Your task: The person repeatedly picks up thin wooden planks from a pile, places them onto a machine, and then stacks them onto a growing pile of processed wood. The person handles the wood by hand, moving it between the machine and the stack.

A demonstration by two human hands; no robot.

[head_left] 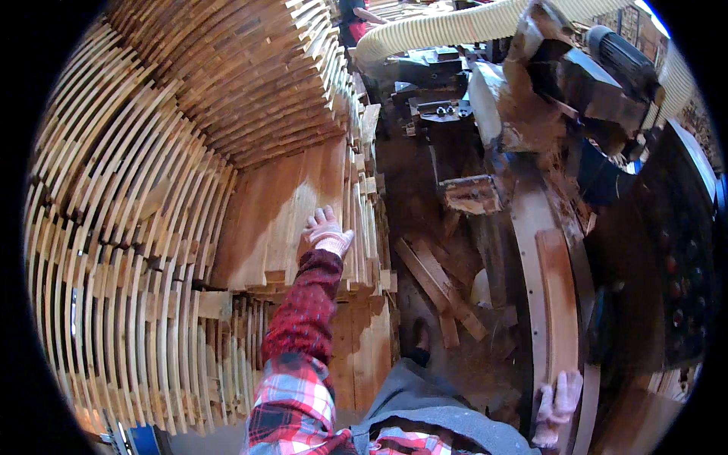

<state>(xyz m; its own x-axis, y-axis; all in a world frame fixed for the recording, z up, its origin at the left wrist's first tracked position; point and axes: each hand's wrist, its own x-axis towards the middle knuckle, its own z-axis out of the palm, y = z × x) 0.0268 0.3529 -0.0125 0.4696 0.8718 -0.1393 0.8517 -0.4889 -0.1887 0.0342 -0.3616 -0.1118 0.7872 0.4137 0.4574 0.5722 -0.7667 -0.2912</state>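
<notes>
My left hand [327, 232], in a pale pinkish glove, reaches forward over a stack of reddish-brown boards [292, 205]. Its fingers are spread near the right side of the top boards, holding nothing; whether it presses on them I cannot tell. Low on the right, my gloved right hand [557, 408] lies at the near end of a single wooden board [557, 296]. Its fingers are stretched out toward that board and seem to touch its end, not wrapped round it. The board lies lengthwise on a long, narrow machine bed [529, 262].
Tall stacks of pale-edged slats [144, 220] rise on the left. Offcuts [440, 288] litter the floor between stack and machine. Ahead right stand a machine with a motor [622, 61] and a cream ribbed hose [455, 30]. A dark panel [667, 258] stands at the right.
</notes>
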